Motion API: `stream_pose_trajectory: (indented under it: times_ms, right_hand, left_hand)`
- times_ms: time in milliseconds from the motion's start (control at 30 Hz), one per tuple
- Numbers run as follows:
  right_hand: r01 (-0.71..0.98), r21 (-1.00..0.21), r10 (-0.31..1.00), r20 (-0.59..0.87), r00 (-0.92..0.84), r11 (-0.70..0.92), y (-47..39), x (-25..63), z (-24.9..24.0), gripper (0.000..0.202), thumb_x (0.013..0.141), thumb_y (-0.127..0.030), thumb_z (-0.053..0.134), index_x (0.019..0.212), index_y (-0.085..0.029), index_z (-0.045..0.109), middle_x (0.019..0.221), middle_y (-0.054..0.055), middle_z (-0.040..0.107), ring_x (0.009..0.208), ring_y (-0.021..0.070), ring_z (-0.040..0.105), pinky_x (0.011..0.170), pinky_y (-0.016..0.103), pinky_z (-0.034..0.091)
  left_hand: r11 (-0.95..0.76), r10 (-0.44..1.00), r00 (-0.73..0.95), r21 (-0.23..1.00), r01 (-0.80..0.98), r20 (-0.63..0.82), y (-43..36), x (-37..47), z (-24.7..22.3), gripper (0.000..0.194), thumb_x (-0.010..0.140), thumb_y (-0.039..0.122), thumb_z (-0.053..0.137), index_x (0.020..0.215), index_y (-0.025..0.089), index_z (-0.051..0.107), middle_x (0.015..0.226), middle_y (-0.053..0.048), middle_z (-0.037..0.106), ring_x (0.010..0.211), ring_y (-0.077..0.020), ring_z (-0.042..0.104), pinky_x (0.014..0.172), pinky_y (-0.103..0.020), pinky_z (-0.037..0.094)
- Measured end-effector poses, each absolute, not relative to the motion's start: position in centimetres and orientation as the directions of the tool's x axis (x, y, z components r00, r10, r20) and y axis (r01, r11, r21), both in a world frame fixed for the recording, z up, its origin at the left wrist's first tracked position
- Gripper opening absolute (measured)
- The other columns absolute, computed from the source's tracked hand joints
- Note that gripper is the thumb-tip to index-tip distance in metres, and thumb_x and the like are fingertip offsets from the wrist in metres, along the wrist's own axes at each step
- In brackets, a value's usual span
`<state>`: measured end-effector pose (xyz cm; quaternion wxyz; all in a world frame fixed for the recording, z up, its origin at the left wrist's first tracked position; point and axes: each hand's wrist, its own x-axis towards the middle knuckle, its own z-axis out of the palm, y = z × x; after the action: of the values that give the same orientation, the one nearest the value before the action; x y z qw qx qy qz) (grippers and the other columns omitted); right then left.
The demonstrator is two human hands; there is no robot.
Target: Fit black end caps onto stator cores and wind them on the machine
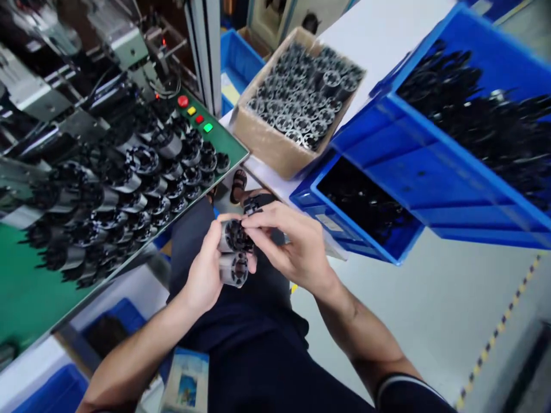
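My left hand (pixel 205 269) grips two grey cylindrical metal cores (pixel 233 269), one stacked above the other, over my lap. My right hand (pixel 289 241) pinches a small black plastic part (pixel 252 207) at the open end of the upper core (pixel 230 235). Both hands meet at that core, in the middle of the view.
A green work table (pixel 26 287) at left carries many cores with black inserts (pixel 142 172) and coloured buttons (pixel 196 115). A cardboard box (pixel 262 140) holds bare metal cores. Two blue bins (pixel 400 166) at right hold black plastic parts. Grey floor lies lower right.
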<state>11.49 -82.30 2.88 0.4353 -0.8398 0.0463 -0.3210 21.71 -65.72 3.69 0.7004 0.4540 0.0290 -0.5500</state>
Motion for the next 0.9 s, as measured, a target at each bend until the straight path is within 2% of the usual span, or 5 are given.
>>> stream_pose_trajectory:
  times_ms: [167, 533, 633, 800, 900]
  right_hand:
    - [0.135, -0.746, -0.427, 0.509, 0.748, -0.652, -79.5, 11.6, 2.5, 0.025, 0.111, -0.011, 0.082, 0.122, -0.03, 0.092, 0.109, 0.003, 0.087, 0.096, 0.0181, 0.084, 0.081, 0.032, 0.072]
    - [0.211, -0.668, -0.384, 0.625, 0.68, -0.714, -77.3, 11.1, 2.0, 0.034, 0.105, -0.007, 0.086, 0.126, -0.033, 0.094, 0.118, 0.005, 0.085, 0.096, 0.0195, 0.085, 0.075, 0.033, 0.073]
    - [0.189, -0.725, -0.45, 0.587, 0.673, -0.663, -77.2, 10.9, 2.0, 0.032, 0.106, -0.007, 0.085, 0.125, -0.031, 0.093, 0.106, 0.004, 0.083, 0.09, 0.0181, 0.081, 0.071, 0.031, 0.069]
    - [0.11, -0.687, -0.428, 0.561, 0.709, -0.719, -77.0, 10.6, 1.9, 0.032, 0.105, -0.007, 0.086, 0.122, -0.034, 0.093, 0.098, 0.001, 0.077, 0.082, 0.0168, 0.075, 0.064, 0.031, 0.062]
    - [0.082, -0.702, -0.442, 0.53, 0.723, -0.707, -77.2, 10.5, 2.1, 0.033, 0.107, -0.009, 0.081, 0.125, -0.034, 0.092, 0.09, 0.001, 0.073, 0.078, 0.0176, 0.069, 0.064, 0.033, 0.061]
  left_hand:
    - [0.085, -0.749, 0.518, 0.715, 0.694, -0.414, -63.6, 21.3, 3.3, 0.069, 0.112, 0.081, 0.079, 0.161, 0.033, 0.072, 0.084, 0.0, 0.078, 0.067, -0.0216, 0.075, 0.067, -0.031, 0.062]
    - [0.059, -0.82, 0.467, 0.761, 0.646, -0.332, -61.3, 21.3, 3.1, 0.056, 0.123, 0.076, 0.063, 0.157, 0.034, 0.077, 0.133, -0.008, 0.083, 0.077, -0.0168, 0.074, 0.066, -0.029, 0.065]
    - [0.041, -0.843, 0.426, 0.751, 0.659, -0.327, -61.3, 21.2, 2.9, 0.057, 0.124, 0.075, 0.059, 0.158, 0.033, 0.075, 0.147, -0.01, 0.082, 0.077, -0.0156, 0.077, 0.066, -0.028, 0.065]
    - [0.052, -0.862, 0.397, 0.723, 0.689, -0.316, -61.5, 21.2, 2.1, 0.06, 0.123, 0.077, 0.061, 0.157, 0.029, 0.075, 0.131, -0.009, 0.085, 0.071, -0.0148, 0.076, 0.063, -0.026, 0.062]
    - [0.061, -0.82, 0.426, 0.682, 0.729, -0.382, -62.0, 21.0, 2.0, 0.056, 0.117, 0.073, 0.077, 0.149, 0.028, 0.082, 0.12, -0.008, 0.086, 0.078, -0.0191, 0.08, 0.074, -0.031, 0.068]
